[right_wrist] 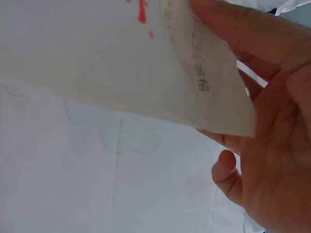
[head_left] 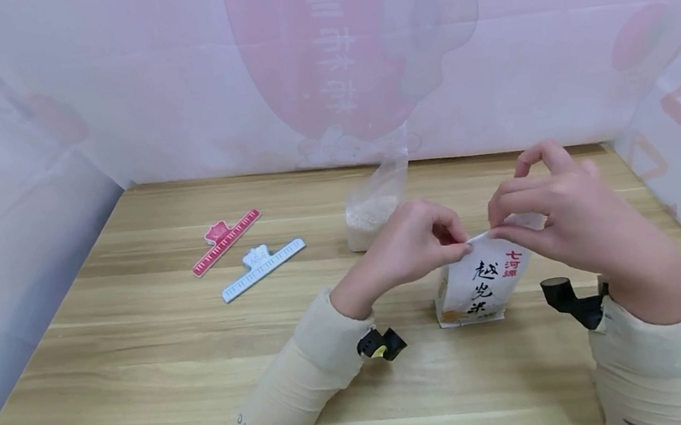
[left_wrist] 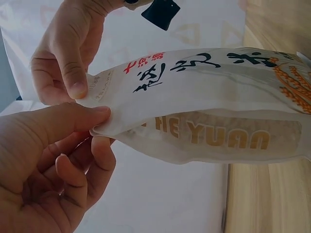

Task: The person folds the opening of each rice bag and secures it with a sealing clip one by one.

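Left hand (head_left: 407,247) and right hand (head_left: 577,220) grip the top edge of a white rice bag (head_left: 481,287) at a wooden table (head_left: 141,396), each pinching the rim between thumb and fingers, the left at one top corner and the right farther along. The bag stands on its base on the right half of the tabletop, its top leaning slightly to the right, its front bearing black and red characters. Gold letters, "HE YUAN" among them, run along its side panel in the left wrist view, where orange grain stalks are printed near the base. Behind the left hand, a clear plastic bag (head_left: 369,216) with pale grains in its lower part rises to a narrow top, well apart from the white bag. To the left lie two long clips, a red clip (head_left: 226,244) and, nearer the person, a light blue clip (head_left: 264,270), set at a slant close to each other without touching. Beige sleeves (head_left: 315,376) cover both forearms. Pale printed sheeting (head_left: 177,105) encloses the table's far edge and sides.
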A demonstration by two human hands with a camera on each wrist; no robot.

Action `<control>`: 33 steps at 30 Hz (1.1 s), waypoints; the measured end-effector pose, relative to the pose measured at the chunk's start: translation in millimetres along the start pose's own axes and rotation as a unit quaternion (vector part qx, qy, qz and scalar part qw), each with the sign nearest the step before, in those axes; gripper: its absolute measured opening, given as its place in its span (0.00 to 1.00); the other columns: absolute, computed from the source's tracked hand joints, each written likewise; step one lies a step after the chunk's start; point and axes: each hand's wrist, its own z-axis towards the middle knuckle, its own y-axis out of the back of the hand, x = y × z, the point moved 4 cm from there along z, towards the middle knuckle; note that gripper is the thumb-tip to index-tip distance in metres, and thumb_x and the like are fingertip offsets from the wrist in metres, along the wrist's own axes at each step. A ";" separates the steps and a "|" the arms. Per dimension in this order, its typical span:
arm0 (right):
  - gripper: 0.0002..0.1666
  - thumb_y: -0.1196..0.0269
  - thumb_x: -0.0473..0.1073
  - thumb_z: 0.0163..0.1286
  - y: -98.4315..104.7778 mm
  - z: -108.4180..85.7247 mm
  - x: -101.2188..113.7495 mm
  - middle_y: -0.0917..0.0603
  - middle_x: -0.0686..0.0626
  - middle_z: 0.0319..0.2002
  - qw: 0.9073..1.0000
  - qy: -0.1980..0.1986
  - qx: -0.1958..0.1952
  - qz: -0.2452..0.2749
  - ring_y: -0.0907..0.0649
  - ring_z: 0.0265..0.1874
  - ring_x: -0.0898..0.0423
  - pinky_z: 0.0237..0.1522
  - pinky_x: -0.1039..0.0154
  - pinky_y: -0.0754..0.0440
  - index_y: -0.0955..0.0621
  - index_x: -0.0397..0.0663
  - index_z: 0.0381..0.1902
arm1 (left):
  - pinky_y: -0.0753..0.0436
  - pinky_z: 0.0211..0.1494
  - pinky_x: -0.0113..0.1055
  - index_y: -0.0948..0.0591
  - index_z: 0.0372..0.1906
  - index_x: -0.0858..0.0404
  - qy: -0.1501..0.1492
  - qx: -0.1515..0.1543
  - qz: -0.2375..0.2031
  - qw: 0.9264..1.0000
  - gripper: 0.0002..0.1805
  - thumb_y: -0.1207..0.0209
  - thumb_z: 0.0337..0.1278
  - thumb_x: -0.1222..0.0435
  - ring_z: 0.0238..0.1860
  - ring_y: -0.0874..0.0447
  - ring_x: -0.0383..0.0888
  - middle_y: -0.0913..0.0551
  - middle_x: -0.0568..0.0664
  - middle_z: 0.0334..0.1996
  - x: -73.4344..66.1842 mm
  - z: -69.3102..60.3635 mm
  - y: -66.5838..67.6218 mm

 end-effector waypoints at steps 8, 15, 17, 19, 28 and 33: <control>0.15 0.22 0.37 0.46 -8.1 8.7 10.5 0.19 0.69 0.26 0.997 -0.025 0.039 -0.065 0.32 0.45 0.53 0.33 0.50 0.46 0.15 0.65 0.23 | 0.21 0.34 0.20 0.13 0.28 0.62 -0.017 -0.007 0.015 1.000 0.04 0.33 0.58 0.69 0.27 0.20 0.34 0.13 0.47 0.26 0.8 -0.6 0.2; 0.16 0.22 0.35 0.43 -11.4 7.2 6.1 0.22 0.69 0.22 0.998 0.009 0.036 -0.050 0.31 0.43 0.55 0.31 0.54 0.45 0.16 0.64 0.21 | 0.20 0.35 0.21 0.13 0.28 0.64 -0.030 0.002 -0.012 0.999 0.04 0.33 0.57 0.70 0.28 0.19 0.34 0.13 0.49 0.27 1.7 -0.2 -0.3; 0.17 0.22 0.35 0.42 -10.2 5.8 4.5 0.22 0.70 0.22 0.999 0.016 0.032 -0.039 0.31 0.43 0.55 0.31 0.56 0.46 0.16 0.64 0.21 | 0.20 0.35 0.22 0.13 0.28 0.64 -0.033 0.008 -0.022 0.999 0.04 0.32 0.57 0.70 0.29 0.18 0.35 0.13 0.49 0.27 1.4 -0.1 -0.5; 0.17 0.22 0.35 0.42 -9.0 4.2 3.5 0.22 0.70 0.22 0.999 0.023 0.027 -0.032 0.30 0.43 0.56 0.30 0.57 0.46 0.16 0.64 0.21 | 0.20 0.36 0.22 0.13 0.28 0.63 -0.032 0.013 -0.024 0.999 0.04 0.32 0.57 0.70 0.29 0.18 0.35 0.13 0.49 0.27 0.8 -0.1 -0.7; 0.32 0.53 0.66 0.76 -0.3 -0.7 -3.0 0.19 0.68 0.21 0.998 0.057 -0.029 0.003 0.28 0.41 0.54 0.27 0.61 0.40 0.15 0.60 0.21 | 0.20 0.36 0.21 0.14 0.28 0.64 -0.022 0.028 -0.024 0.999 0.04 0.32 0.56 0.71 0.30 0.18 0.34 0.13 0.50 0.28 -0.2 -0.3 -1.3; 0.30 0.48 0.63 0.75 3.8 -3.2 -7.3 0.19 0.64 0.20 0.994 0.077 -0.056 0.055 0.29 0.42 0.55 0.39 0.74 0.33 0.15 0.54 0.21 | 0.20 0.36 0.21 0.14 0.28 0.64 -0.016 0.031 -0.024 0.999 0.04 0.32 0.56 0.70 0.30 0.18 0.34 0.12 0.50 0.28 0.4 -1.0 -1.4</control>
